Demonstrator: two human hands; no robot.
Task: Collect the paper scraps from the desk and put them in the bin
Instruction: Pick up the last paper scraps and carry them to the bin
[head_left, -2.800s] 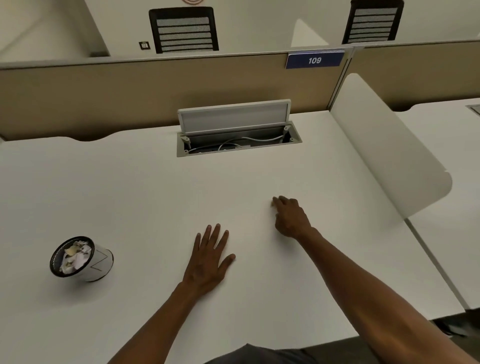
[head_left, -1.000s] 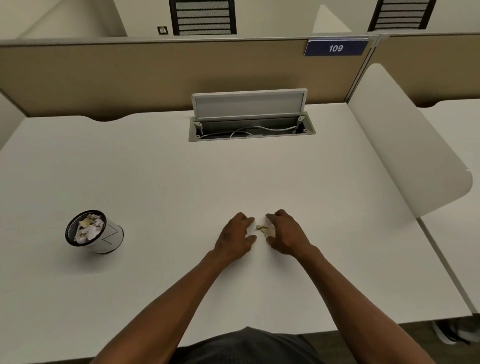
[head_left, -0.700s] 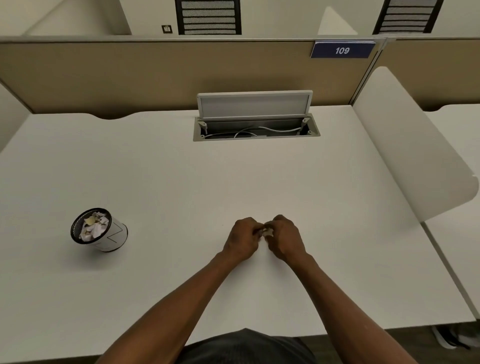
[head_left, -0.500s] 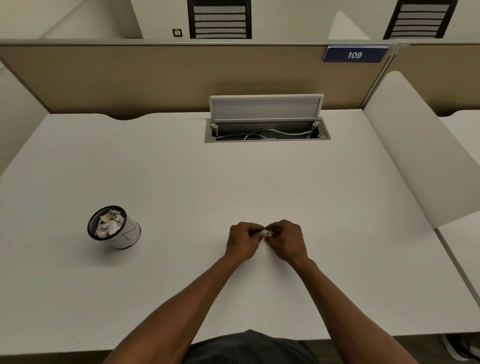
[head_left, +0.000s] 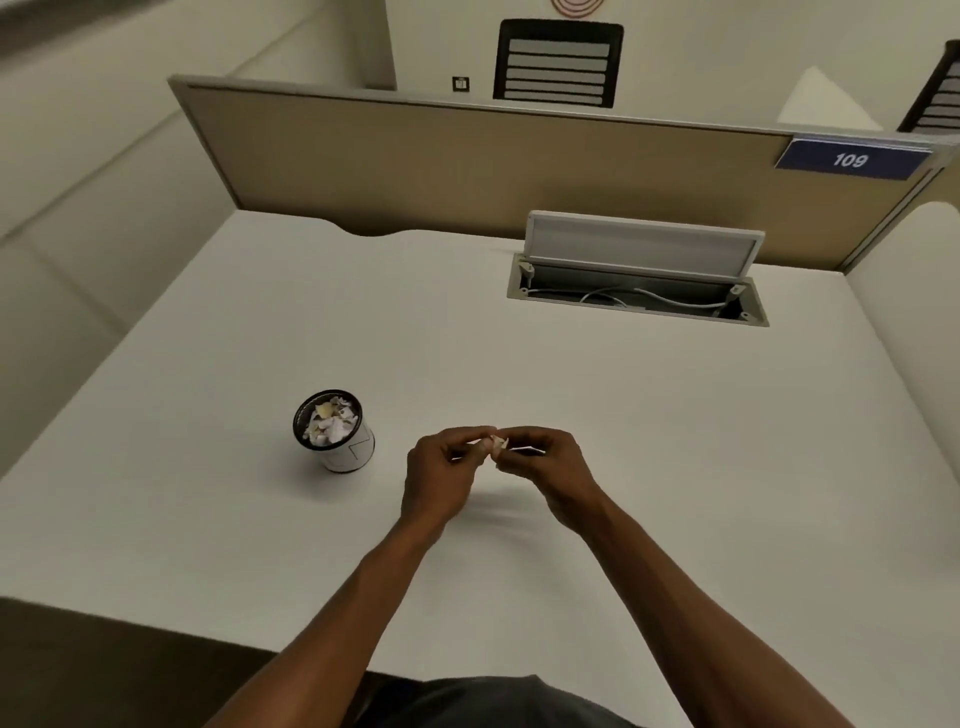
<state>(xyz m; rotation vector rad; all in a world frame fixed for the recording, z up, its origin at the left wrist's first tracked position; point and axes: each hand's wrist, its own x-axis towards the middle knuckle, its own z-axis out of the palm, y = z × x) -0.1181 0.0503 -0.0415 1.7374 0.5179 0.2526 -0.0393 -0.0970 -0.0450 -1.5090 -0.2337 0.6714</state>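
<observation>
Scrap (head_left: 497, 443) is pinched between the fingertips of both hands, lifted just off the desk (head_left: 649, 415). Left hand (head_left: 441, 475) has fingers curled, thumb and forefinger on the scrap's left edge. Right hand (head_left: 540, 462) is likewise curled, pinching the right side; a thin pale sliver pokes out rightward past its fingers, so the piece's long axis is judged to run roughly left-right, though it is too small for its shape to be read properly.

Key relation: the bin (head_left: 335, 431) lies to the left of the hands, on the desk, at about the same depth. It stands upright, mouth open, already loaded with scraps. The left hand is the nearer one, close beside the bin but apart from it; the right hand would have to cross over. A handover to the left hand, then a short leftward carry over the rim, is judged the sensible move. Risk: a light scrap could be dropped short of the rim.

Versus the earliest frame: the left hand was then flat and spread on the desk and the right was reaching alone with fingertips down; now both are brought together on the scrap. The view is swung left, so the bin appears much closer to the hands. No other loose scraps are seen on the desk.
</observation>
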